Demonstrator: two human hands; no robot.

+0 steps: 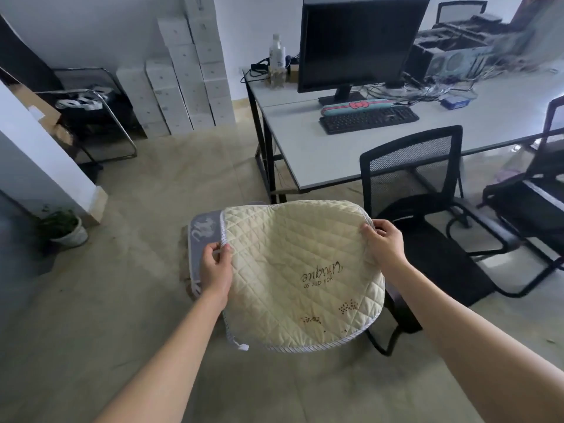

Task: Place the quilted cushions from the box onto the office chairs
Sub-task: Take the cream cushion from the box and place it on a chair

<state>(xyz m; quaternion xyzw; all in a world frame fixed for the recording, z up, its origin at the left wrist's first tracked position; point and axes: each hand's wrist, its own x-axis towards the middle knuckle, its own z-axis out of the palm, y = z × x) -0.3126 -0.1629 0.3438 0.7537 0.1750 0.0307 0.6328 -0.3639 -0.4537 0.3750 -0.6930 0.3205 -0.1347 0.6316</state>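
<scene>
Fingers point(217, 250) of the left hand point(216, 267) pinch the striped left edge of a cream quilted cushion point(302, 276), thumb on top and the other fingers curled under the trim. On the opposite side the right hand point(385, 244) grips the far right corner of the same cushion, its fingertips folded over the piping. Between the two hands the cushion is held up flat in the air, its brown embroidered lettering upside down to the wearer, with small brown dotted motifs near its close edge and a white tie dangling from the near left corner. Under its left side a grey cushion point(204, 236) with a pale animal print shows, lying on what may be a box, though that part is mostly hidden. Just right of the held cushion stands a black mesh-backed office chair point(427, 215), its seat bare, pulled in at a white desk point(305, 148). On the desk sit a dark monitor point(360, 41), a black keyboard point(369, 119) and a tangle of cables. White boxes point(189, 71) are stacked against the far wall, and a potted plant point(65, 228) stands on the floor at the left.
</scene>
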